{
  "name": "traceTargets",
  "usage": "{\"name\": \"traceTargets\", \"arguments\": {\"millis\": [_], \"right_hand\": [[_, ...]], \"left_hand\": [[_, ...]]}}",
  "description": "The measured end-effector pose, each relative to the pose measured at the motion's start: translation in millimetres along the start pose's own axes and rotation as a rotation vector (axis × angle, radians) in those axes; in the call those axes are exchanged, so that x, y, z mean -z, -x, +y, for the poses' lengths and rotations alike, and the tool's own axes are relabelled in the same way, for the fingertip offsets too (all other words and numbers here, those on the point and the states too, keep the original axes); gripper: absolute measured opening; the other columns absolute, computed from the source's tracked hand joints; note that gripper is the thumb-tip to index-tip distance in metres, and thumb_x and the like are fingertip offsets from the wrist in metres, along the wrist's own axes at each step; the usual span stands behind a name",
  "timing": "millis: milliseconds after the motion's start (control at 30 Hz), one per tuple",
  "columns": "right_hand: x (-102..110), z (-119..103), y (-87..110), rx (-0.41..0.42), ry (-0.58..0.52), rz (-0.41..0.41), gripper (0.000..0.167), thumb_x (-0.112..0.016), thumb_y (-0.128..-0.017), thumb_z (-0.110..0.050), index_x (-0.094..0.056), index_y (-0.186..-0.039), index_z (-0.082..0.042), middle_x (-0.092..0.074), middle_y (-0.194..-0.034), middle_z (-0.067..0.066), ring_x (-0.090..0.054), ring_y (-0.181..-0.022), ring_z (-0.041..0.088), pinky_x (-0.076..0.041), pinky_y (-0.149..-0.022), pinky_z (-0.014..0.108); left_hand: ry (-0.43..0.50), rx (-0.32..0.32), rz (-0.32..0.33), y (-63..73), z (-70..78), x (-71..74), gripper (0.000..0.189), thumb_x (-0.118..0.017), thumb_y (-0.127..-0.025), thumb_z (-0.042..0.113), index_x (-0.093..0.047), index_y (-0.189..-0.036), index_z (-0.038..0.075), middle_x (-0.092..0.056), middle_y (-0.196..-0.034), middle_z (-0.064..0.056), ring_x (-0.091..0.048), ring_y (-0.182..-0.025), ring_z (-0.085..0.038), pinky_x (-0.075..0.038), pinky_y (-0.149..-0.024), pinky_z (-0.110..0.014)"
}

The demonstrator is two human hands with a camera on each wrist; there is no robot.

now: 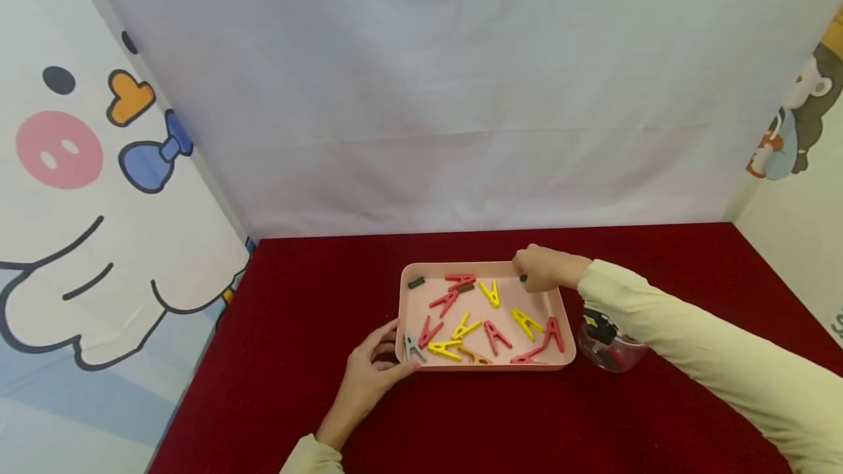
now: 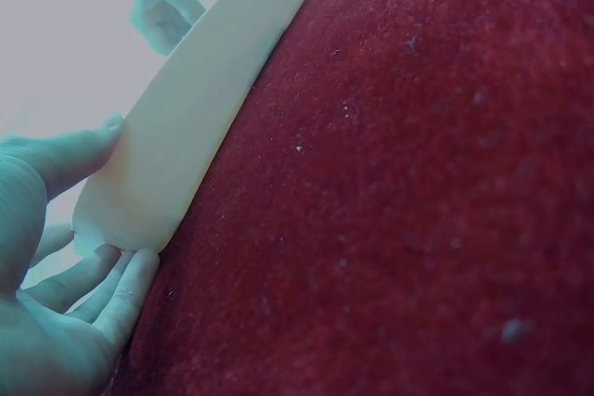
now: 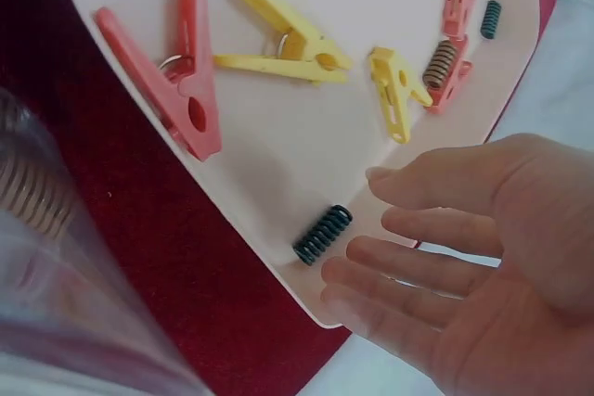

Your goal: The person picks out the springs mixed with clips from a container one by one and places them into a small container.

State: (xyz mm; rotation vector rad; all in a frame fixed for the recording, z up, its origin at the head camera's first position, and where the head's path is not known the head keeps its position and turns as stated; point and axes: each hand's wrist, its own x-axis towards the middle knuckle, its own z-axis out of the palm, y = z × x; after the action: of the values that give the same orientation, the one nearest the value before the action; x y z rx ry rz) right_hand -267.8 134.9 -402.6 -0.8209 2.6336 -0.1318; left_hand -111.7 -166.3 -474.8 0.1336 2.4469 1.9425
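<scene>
A pale pink tray lies on the red cloth. My left hand grips its near left corner, thumb on the rim and fingers against the outer wall. At the far right corner, my right hand reaches over the rim, its fingers extended beside a dark green spring with nothing gripped. Scattered over the tray are several red clothespins and yellow clothespins, plus a grey-blue one and an orange one. A second green spring sits far left; a brown spring leans on a red clothespin.
Just right of the tray stands a clear plastic container, partly under my right forearm; a coil spring shows through its wall. The red cloth ends at a white fabric backdrop, with printed panels at the sides.
</scene>
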Motion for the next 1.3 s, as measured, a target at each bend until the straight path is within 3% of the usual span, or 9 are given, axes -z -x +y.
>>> {"name": "traceTargets", "arguments": {"millis": [200,400,700,1033,1300], "right_hand": [[-3,-1,-4.9,-0.031,0.007,-0.028,0.010,-0.056,-0.086,0.003,-0.059,-0.096,0.003,-0.046,-0.074,0.004,-0.037,-0.062,0.014,-0.032,-0.054,0.026],[-2,-3,-5.6,-0.037,0.008,-0.039,0.004,-0.054,-0.086,0.007,-0.055,-0.087,0.003,-0.036,-0.063,0.002,-0.031,-0.054,0.012,-0.028,-0.050,0.024],[-8,-6,-10.8,-0.088,0.018,-0.096,0.005,-0.062,-0.086,-0.001,-0.058,-0.088,-0.003,-0.053,-0.076,0.004,-0.050,-0.069,0.016,-0.044,-0.059,0.026],[-16,-6,-12.7,-0.098,0.064,-0.101,0.011,-0.064,-0.084,0.001,-0.057,-0.087,-0.006,-0.049,-0.083,0.006,-0.047,-0.076,0.019,-0.042,-0.064,0.028],[-19,-6,-12.6,-0.058,0.087,-0.069,0.012,-0.066,-0.083,0.001,-0.056,-0.082,-0.007,-0.047,-0.078,0.004,-0.044,-0.075,0.020,-0.039,-0.065,0.030]], "left_hand": [[-0.003,0.010,-0.004,0.1,0.3,0.8,0.070,-0.080,-0.075,0.007,-0.048,-0.137,0.003,-0.056,-0.119,-0.023,-0.056,-0.104,-0.034,-0.053,-0.076,-0.030],[-0.011,0.010,-0.001,0.6,2.1,0.4,0.069,-0.080,-0.075,0.007,-0.048,-0.137,0.003,-0.056,-0.118,-0.021,-0.056,-0.104,-0.033,-0.053,-0.076,-0.031],[0.010,0.015,-0.007,-1.8,-1.5,1.4,0.069,-0.079,-0.076,0.007,-0.048,-0.138,0.004,-0.055,-0.120,-0.022,-0.055,-0.106,-0.034,-0.053,-0.076,-0.029],[0.007,0.020,-0.016,-1.6,-1.5,1.7,0.070,-0.079,-0.076,0.007,-0.047,-0.138,0.004,-0.055,-0.118,-0.021,-0.055,-0.105,-0.034,-0.053,-0.076,-0.030],[0.003,0.016,-0.005,-1.2,-0.1,1.3,0.069,-0.080,-0.076,0.007,-0.048,-0.137,0.004,-0.055,-0.119,-0.020,-0.055,-0.105,-0.034,-0.053,-0.076,-0.032]]}}
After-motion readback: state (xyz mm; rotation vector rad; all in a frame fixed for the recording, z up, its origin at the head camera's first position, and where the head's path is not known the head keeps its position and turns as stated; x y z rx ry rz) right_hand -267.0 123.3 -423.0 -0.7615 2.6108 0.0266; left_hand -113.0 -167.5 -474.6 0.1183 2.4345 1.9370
